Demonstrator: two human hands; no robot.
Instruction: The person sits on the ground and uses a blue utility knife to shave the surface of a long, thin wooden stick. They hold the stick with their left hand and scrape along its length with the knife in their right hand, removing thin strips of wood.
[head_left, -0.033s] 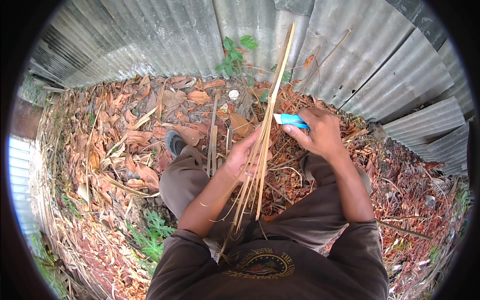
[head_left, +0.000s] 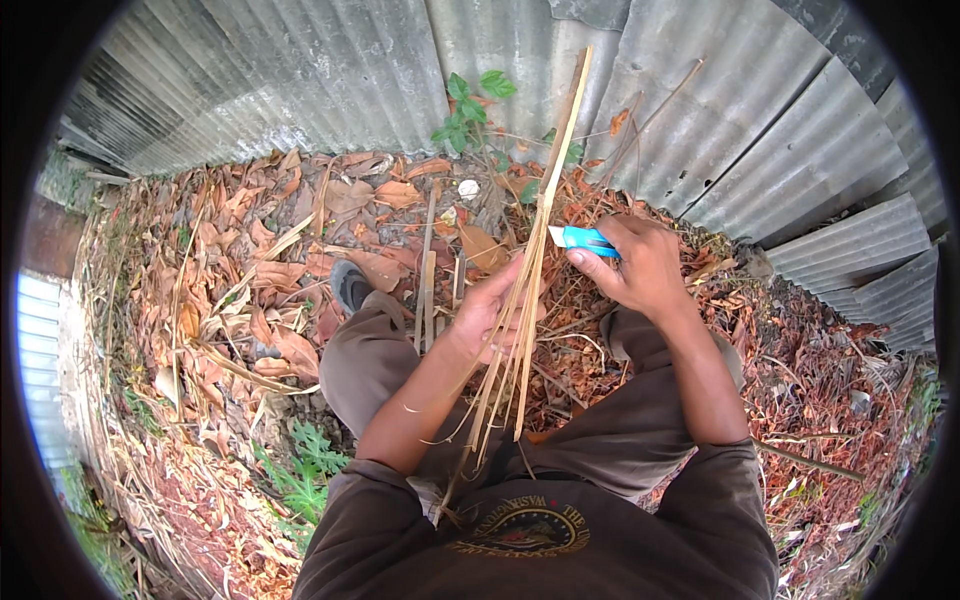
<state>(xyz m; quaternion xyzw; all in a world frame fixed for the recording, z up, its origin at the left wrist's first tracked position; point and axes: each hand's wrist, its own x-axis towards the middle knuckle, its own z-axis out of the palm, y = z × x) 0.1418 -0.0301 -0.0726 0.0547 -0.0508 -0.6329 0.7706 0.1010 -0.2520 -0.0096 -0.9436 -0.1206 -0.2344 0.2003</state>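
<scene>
A long pale strip of split wood or bamboo (head_left: pixel 566 125) rises from between my knees toward the metal sheets, its lower part split into several thin slivers that fan out over my lap. My left hand (head_left: pixel 492 310) is closed around the slivers at about mid-length, some of its fingers hidden behind them. In my right hand (head_left: pixel 638 258) is a blue utility knife (head_left: pixel 588 241), gripped with the thumb along its side. The short blade points left and is at the strip's right edge, just above my left hand; whether it touches I cannot tell.
Corrugated metal sheets (head_left: pixel 300 80) stand as a fence ahead and to the right. Dry brown leaves (head_left: pixel 290 350) cover the ground, with a small green plant (head_left: pixel 465 110) at the fence and another (head_left: pixel 305 470) at left. Thin sticks (head_left: pixel 428 270) lie beside my left foot.
Almost nothing differs. The strip and its slivers have shifted very slightly to the right, and the knife with them.
</scene>
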